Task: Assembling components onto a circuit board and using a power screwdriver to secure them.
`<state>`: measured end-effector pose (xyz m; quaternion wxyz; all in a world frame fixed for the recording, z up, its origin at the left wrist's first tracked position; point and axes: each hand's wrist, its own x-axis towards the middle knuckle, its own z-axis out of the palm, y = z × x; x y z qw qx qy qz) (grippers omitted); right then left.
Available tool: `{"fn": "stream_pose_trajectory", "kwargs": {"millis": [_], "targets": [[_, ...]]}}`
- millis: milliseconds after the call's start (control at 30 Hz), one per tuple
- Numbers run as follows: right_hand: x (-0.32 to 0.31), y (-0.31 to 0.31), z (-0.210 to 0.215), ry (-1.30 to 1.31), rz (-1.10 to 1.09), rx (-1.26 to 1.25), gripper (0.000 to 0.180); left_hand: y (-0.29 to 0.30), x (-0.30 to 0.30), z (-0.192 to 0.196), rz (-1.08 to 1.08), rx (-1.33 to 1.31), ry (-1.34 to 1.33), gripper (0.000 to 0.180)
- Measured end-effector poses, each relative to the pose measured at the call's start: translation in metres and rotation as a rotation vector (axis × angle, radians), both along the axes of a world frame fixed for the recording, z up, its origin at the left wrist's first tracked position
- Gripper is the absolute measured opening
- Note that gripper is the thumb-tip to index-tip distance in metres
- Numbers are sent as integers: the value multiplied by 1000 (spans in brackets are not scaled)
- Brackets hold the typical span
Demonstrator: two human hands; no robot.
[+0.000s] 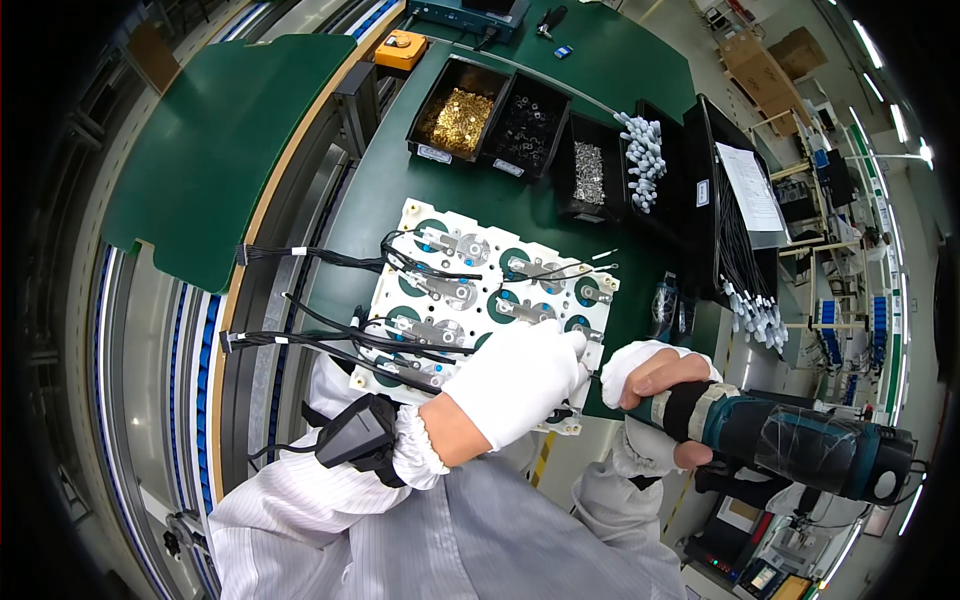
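Step in hand, by look of it: driving screw into white fixture plate (500,290). Plate lies on green table (600,70), black cable harnesses (330,345) clipped across it.

Left hand (515,385), white-gloved, presses on plate's near right corner, fingers curled down over part (what lies under them is hidden).

Right hand (660,385) holds electric screwdriver (800,440), fingers wrapped tight round its grip, bit aimed toward left hand.

Next move likely calls for bit squared on screw head, plate kept steady.

Beyond plate: black bins of brass parts (458,105) and screws (588,172). Factory floor, shelving at right.
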<state>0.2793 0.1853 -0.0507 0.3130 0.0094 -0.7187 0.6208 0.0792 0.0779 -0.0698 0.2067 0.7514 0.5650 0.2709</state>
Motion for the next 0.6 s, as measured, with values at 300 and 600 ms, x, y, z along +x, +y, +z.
{"fn": "stream_pose_trajectory", "kwargs": {"millis": [300,600], "targets": [[-14,-8,2,120,-111,-159,84,1,4,-4,34,1,-54,13],[-27,-40,-5,-34,-571,11,82,0,-1,-3,16,91,-33,10]]}}
